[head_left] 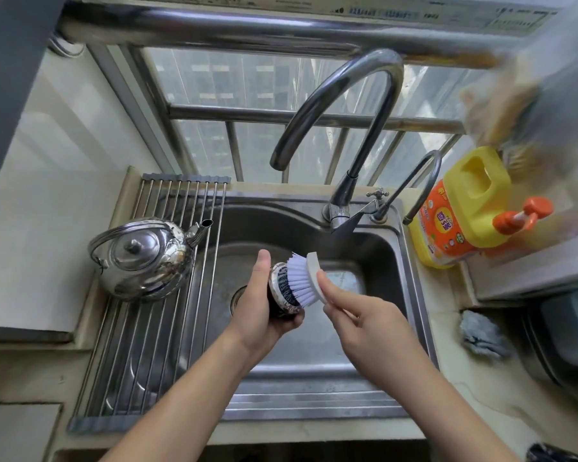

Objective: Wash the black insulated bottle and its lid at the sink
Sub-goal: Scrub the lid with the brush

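While the steel kettle is sitting on the roll-up drying rack at 9 o'clock of the sink, out of the way of the scrubbing, the work is going on over the basin's centre.

- The left hand is wrapping its fingers and thumb round a short black lid. I am reading it as the lid rather than the bottle's end, though the palm is hiding most of it.
- The hand is turning the lid's foamy face toward 3 o'clock, presumably to give the bristles a flat target. It is holding the lid above the drain so that suds are falling into the basin.
- The white dish brush is pressing its bristles onto that face.
- The right hand is pinching the brush's back near the head, a short hold that should be giving firm pressure.
- The faucet is arching at 12 o'clock, with no stream visible.
- The yellow detergent bottle is standing at 2 o'clock, within the right hand's reach.
- A grey cloth is lying at 3 o'clock.
- The bottle body is not showing.
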